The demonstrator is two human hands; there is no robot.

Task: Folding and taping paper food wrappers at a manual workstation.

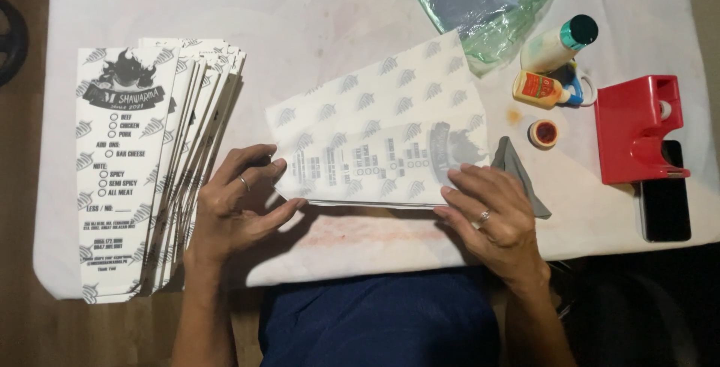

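Two bare hands work at a white cloth-covered table (315, 14), seen from above. Farthest left lies a fanned stack of printed paper sleeves (150, 164), long and narrow, reaching close to the near table edge. Just right of it the left hand (240, 206) pinches the left end of a sheet of thin printed paper (375, 134), thumb below and fingers on top, closed on the paper's edge. That sheet lies slanted across the middle of the table and looks folded over along its near edge. The right hand (495, 213) presses flat on its lower right corner, fingers spread and not curled around anything. The hands are well apart, one at each end of the fold.

Beside the right hand sits a small grey cloth (517, 172). Beyond are a crumpled clear plastic bag (487, 0), a glue bottle with a green cap (559, 43), a smaller orange-labelled bottle (536, 88), a little round open pot (543, 133), a red tape dispenser (637, 127) and a dark phone (666, 202).

The paper looks thin, so a tug from the left hand against the pinned right corner could likely crease or tear it, or skew the fold. An elbow could also nudge the fanned stack off the edge.
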